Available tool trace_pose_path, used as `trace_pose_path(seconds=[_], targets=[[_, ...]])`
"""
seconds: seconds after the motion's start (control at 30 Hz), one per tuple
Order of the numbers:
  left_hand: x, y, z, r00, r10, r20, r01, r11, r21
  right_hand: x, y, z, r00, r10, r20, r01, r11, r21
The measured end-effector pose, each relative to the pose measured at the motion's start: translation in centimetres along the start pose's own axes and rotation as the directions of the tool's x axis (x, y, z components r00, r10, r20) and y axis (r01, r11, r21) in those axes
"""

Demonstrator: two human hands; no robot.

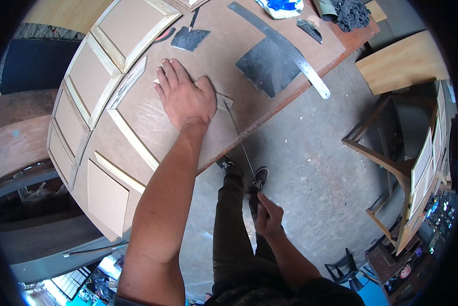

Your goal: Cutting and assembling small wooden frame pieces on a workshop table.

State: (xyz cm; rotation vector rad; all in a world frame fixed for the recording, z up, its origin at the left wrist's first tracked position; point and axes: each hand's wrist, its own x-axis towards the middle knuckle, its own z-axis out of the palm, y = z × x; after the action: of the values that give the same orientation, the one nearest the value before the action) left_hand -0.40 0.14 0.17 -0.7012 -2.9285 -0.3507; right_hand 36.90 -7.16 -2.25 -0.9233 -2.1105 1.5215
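Note:
My left hand (185, 99) lies flat on the brown table (259, 115), fingers stretched out and thumb apart. Under its palm is a pale flat wooden piece (225, 103), whose ends show past the fingertips and past the thumb side. My right hand (268, 217) is closed, low and beyond the table's front edge, around the near end of a long thin metal blade (245, 152). The blade looks almost like a line from here, and its kind is hard to make out. Its far end reaches over the table edge to the wooden piece beside my left thumb.
Framed panels (94, 79) and loose wooden strips (132, 137) lie on the table's left. Farther back are a metal ruler (290, 48), a dark sheet (267, 66) and a black scraper (190, 38). A wooden frame (379, 150) stands on the floor at right.

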Motion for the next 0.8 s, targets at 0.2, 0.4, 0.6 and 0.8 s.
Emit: trace_pose_path(seconds=[0.2, 0.4, 0.6, 0.8], targets=[[-0.4, 0.1, 0.3, 1.000, -0.002, 0.006, 0.002, 1.000, 0.015, 10.4, -3.0, 3.3, 0.994, -0.077, -0.077, 0.080, 0.996, 0.040], [0.2, -0.2, -0.5, 1.000, -0.027, 0.016, 0.027, 1.000, -0.012, 3.2, -1.4, 2.6, 0.983, -0.137, -0.125, 0.140, 0.990, 0.022], [0.2, 0.2, -0.6, 0.999, -0.023, 0.024, 0.023, 1.000, -0.002, 9.0, -3.0, 3.1, 0.991, -0.090, -0.103, 0.091, 0.996, 0.013], [-0.6, 1.5, -0.9, 0.997, -0.015, 0.077, 0.019, 0.999, -0.043, 2.9, 0.1, 1.4, 0.995, -0.041, -0.088, 0.043, 0.999, 0.024]])
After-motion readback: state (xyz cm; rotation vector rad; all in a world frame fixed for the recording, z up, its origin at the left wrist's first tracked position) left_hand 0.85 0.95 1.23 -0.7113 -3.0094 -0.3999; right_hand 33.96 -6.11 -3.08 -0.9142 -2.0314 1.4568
